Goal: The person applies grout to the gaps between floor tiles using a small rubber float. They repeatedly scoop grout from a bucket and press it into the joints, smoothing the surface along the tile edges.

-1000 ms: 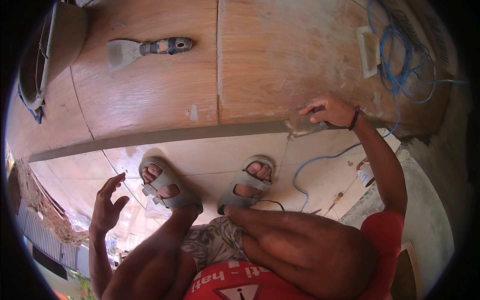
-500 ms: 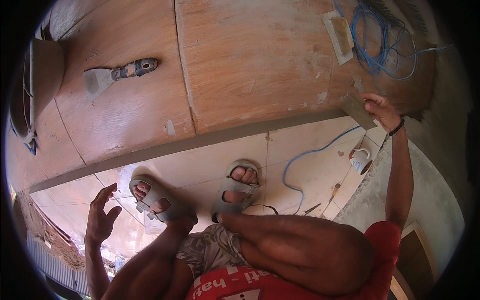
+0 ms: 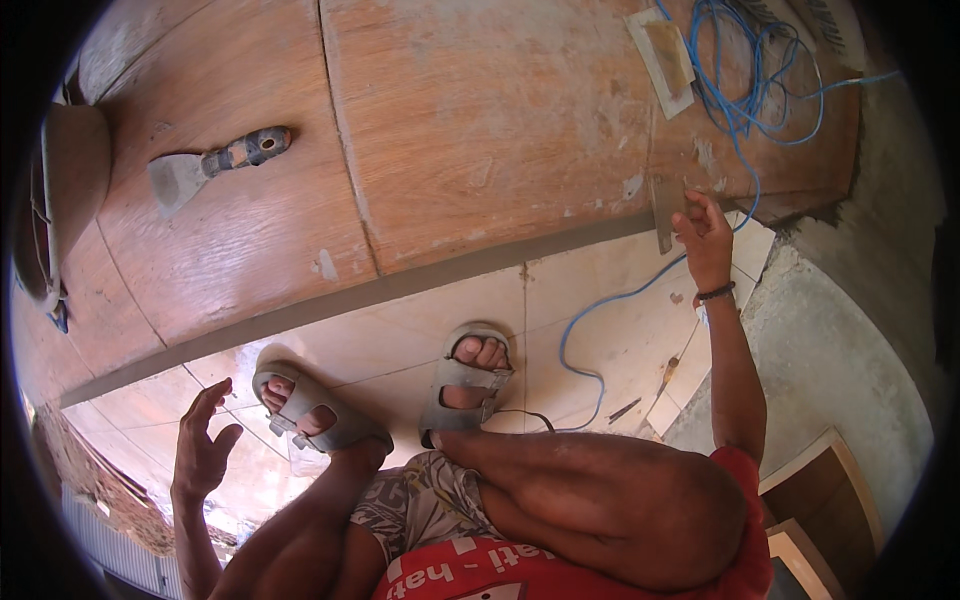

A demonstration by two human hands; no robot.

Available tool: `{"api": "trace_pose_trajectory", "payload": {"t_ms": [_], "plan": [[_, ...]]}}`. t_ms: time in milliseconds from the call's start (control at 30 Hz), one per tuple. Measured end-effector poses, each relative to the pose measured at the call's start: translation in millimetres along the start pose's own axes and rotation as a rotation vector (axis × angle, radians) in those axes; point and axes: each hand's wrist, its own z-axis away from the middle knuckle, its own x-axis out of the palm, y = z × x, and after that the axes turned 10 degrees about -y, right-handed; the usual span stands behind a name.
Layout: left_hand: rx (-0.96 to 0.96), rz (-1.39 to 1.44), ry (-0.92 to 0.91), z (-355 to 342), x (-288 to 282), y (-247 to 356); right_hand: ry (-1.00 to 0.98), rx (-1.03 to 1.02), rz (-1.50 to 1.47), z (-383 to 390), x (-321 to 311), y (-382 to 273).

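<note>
My right hand [image 3: 707, 235] pinches a thin, flat rectangular scraper blade [image 3: 664, 218]. The blade stands across the right end of a smooth grey mortar-like strip [image 3: 440, 275], which runs along the edge between the brown wood-look tiles [image 3: 490, 110] and the lower pale tiles [image 3: 480, 302]. Whether it touches the strip I cannot tell. My left hand [image 3: 203, 445] hangs over the pale tiles by my left foot, empty, thumb and fingers apart. On the brown tiles lies a putty knife [image 3: 220, 165] with a dark, worn handle, out of both hands' reach.
Coiled blue cable [image 3: 740, 75] lies at far right, trailing onto the pale tiles. Beside it is a pale rectangular board [image 3: 660, 65]. A bucket-like container [image 3: 75, 190] stands at far left. My sandalled feet [image 3: 320, 415] rest on the pale tiles, near a thin brush-like tool [image 3: 668, 375].
My right hand has moved left along the strip with the scraper blade, which is now turned more upright. My right forearm now covers most of the white mug. My left hand barely moved.
</note>
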Motion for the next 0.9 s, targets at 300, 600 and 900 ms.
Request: {"api": "trace_pose_trajectory", "payload": {"t_ms": [300,600,900], "plan": [[0.001,-0.025,-0.015,-5.1,-3.6,2.2,-0.017,-0.138,0.536,31.8,12.0,-4.7],[-0.006,-0.034,-0.011,-5.6,-6.8,1.7,-0.032,0.088,0.421,41.2,-50.8,-28.3],[0.018,-0.046,-0.030,-10.6,-9.7,1.8,-0.136,0.032,0.393,17.9,-36.6,-30.0]]}}
